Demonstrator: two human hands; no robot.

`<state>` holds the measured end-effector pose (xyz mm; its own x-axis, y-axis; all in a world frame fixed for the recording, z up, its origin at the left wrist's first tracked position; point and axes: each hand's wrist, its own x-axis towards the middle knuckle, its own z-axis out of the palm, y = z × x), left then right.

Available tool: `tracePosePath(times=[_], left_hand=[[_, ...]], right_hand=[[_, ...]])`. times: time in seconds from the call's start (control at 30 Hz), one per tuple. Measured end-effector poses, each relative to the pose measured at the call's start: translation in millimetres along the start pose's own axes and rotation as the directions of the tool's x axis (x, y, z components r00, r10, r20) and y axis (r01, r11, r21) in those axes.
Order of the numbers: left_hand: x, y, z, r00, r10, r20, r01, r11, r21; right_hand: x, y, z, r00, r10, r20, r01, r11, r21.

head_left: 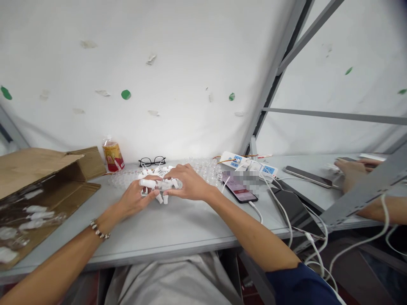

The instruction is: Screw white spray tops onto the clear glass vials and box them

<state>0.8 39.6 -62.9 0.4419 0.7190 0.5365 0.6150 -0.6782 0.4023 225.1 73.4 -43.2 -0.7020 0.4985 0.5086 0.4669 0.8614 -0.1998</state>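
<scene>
My left hand (136,198) is closed around a small white plastic cylinder (148,183) in front of a pile of similar white pieces (155,171). Right beside it, my right hand (188,182) curls its fingers and thumb around a small clear plastic piece (178,184). The two held pieces lie nearly in line, close together; whether they are joined I cannot tell. Just below the fingers, a white piece (165,199) stands on the grey table (152,233). Clear plastic pieces (206,170) are heaped behind my right hand.
An open cardboard box (85,195) with white and clear pieces lies at left. Behind are a drink bottle (113,156) and glasses (152,161). At right are power strips (237,161), a phone (240,186), cables and a grey post (359,190); beyond it, a person's hand (349,171).
</scene>
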Motion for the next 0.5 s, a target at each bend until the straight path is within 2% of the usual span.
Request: tracePosePath(times=[0.23,0.4,0.5], left_hand=[[-1.5,4.2,3.5,0.995,0.064,-0.079,-0.073,0.99,-0.119],[0.0,-0.1,1.4,0.963,0.044,-0.267,-0.053,0.998,-0.028],[0.8,-2.8,-1.1,0.969,0.044,-0.243,-0.031,0.998,0.057]], right_hand=[[1.5,-8.7,4.4,0.999,-0.031,-0.014,0.031,0.999,-0.008],[1.2,-8.1,-0.3,1.0,-0.005,-0.028,0.004,0.999,-0.033],[1.4,-5.0,-1.1,0.999,0.008,-0.04,-0.009,1.0,-0.023]])
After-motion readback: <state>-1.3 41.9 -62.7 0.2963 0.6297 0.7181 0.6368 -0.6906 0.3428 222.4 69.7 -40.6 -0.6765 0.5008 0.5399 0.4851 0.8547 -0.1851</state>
